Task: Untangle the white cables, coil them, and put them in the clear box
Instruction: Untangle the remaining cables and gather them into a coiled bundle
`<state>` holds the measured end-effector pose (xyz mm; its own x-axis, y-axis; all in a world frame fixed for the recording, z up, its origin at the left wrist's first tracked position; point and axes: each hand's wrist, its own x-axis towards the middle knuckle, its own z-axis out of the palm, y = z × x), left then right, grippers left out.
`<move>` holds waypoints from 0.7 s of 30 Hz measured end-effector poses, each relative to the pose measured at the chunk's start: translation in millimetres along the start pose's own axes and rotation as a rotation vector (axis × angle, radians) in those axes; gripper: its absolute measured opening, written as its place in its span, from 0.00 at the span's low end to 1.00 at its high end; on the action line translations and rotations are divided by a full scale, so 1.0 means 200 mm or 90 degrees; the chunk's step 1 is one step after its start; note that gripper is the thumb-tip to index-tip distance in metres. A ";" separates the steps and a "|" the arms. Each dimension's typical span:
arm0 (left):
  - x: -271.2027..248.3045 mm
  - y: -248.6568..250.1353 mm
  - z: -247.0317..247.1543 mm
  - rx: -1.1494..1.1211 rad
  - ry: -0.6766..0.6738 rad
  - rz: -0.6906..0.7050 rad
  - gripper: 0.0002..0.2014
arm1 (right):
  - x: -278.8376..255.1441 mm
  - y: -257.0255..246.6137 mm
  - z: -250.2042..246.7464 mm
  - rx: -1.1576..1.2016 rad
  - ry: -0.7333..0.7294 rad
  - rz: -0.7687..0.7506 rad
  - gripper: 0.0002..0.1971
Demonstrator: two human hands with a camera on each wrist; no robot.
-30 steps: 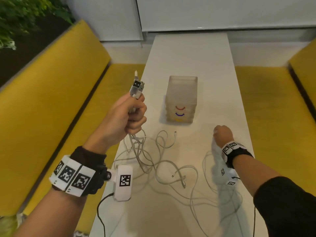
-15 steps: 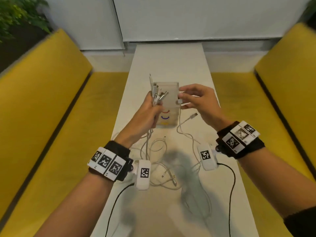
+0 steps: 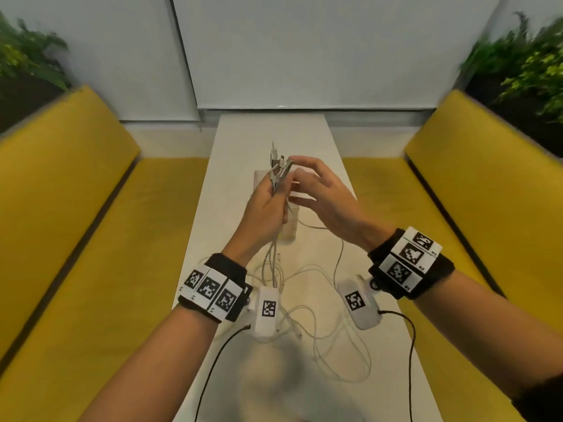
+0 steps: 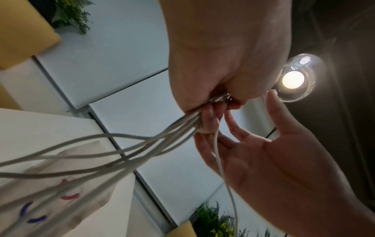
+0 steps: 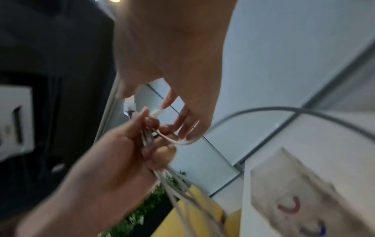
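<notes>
My left hand [image 3: 263, 208] is raised above the table and grips a bundle of white cable ends [image 4: 125, 150]; their plugs [image 3: 277, 161] stick up out of the fist. From it the cables hang to a loose tangle [image 3: 307, 287] on the table. My right hand [image 3: 323, 196] is right beside the bundle with fingers spread and nearly straight. Its fingertips [image 5: 187, 136] touch one thin cable that loops out of the left fist and runs across the right palm [image 4: 274, 160]. The clear box [image 3: 288, 231], with red and blue curved marks [image 5: 290, 206], stands behind the hands, mostly hidden.
The narrow white table [image 3: 274, 129] runs away from me between two yellow benches [image 3: 76, 239] [image 3: 475, 208]. Plants [image 3: 530, 65] stand in both far corners. A lit round lamp [image 4: 294, 79] hangs overhead. Black leads [image 3: 408, 345] trail from the wrist cameras.
My right hand lifted a cable end off the table and brought it to the left hand's bundle. It pinched the plug half a second ago; now its fingers are spread. The left hand moved towards the box.
</notes>
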<state>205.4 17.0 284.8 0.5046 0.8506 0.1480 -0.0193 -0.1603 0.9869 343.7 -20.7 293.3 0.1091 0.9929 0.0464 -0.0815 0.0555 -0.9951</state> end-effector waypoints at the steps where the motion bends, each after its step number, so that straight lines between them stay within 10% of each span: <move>1: 0.00 0.02 -0.01 -0.021 0.002 0.009 0.12 | -0.02 0.00 0.00 -0.044 -0.047 0.007 0.25; 3: 0.00 0.08 -0.04 -0.032 0.016 0.040 0.15 | -0.04 0.00 -0.01 -0.139 -0.118 0.018 0.34; 8: 0.00 0.28 -0.16 -0.077 0.122 0.139 0.21 | -0.08 -0.04 -0.07 -0.263 -0.229 0.000 0.12; 12: -0.01 0.50 -0.30 -0.267 0.137 0.217 0.18 | -0.08 -0.05 -0.18 -0.324 -0.273 0.003 0.17; 21: -0.04 0.68 -0.45 -0.420 0.109 0.322 0.20 | -0.13 0.25 -0.57 -0.364 -0.015 0.096 0.32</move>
<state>121.8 34.2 423.7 0.1636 0.8279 0.5364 -0.7339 -0.2613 0.6270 450.3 -55.1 233.2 0.1149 0.9879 -0.1044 0.4535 -0.1456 -0.8793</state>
